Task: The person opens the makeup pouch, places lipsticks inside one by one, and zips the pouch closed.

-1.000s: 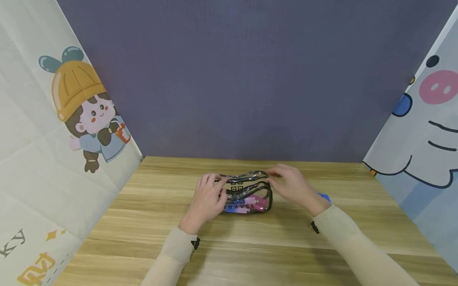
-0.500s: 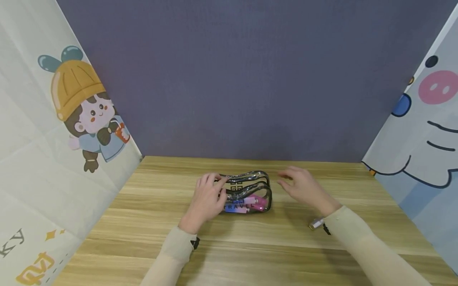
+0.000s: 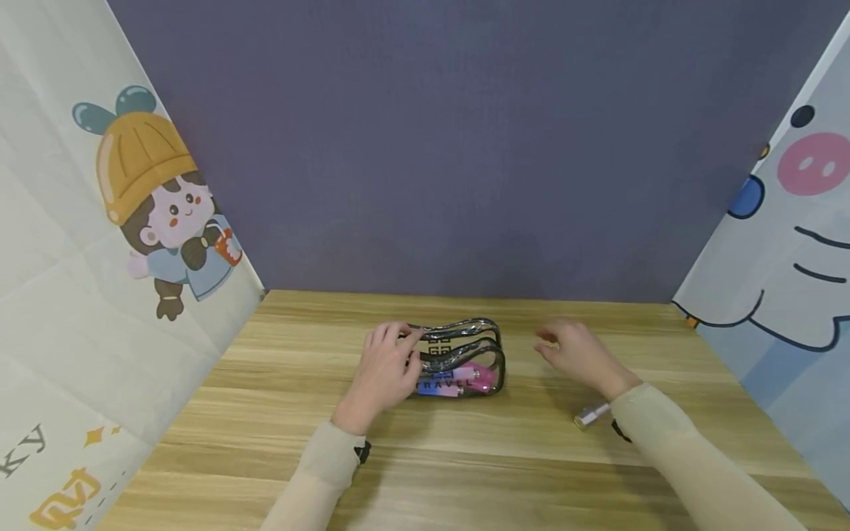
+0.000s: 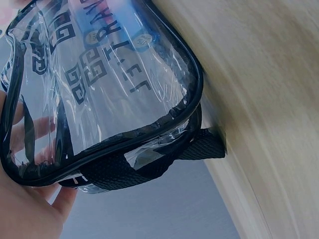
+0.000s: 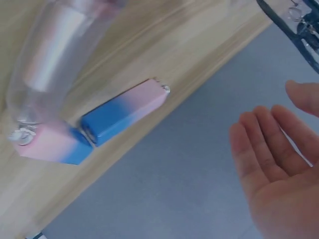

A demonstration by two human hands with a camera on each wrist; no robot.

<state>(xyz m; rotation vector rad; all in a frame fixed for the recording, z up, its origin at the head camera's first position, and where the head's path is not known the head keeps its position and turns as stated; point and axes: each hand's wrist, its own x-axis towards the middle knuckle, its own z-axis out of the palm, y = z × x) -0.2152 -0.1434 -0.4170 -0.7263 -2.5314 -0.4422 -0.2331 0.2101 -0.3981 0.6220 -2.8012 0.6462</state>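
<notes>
Clear black-trimmed pouch [image 3: 458, 360] low in middle of frame, on wooden surface [image 3: 465, 457], long axis left to right, TRAVEL print facing bottom edge. Left hand [image 3: 384, 369] grips left end, hiding it; left wrist view shows fingers through plastic, pouch's other end cut off at top. Right hand [image 3: 579, 357] apart from pouch, right of it, fingers loosely bent. Small tube [image 3: 589, 415] below slants to upper right, far end hard to make out at sleeve [image 3: 654, 413].
</notes>
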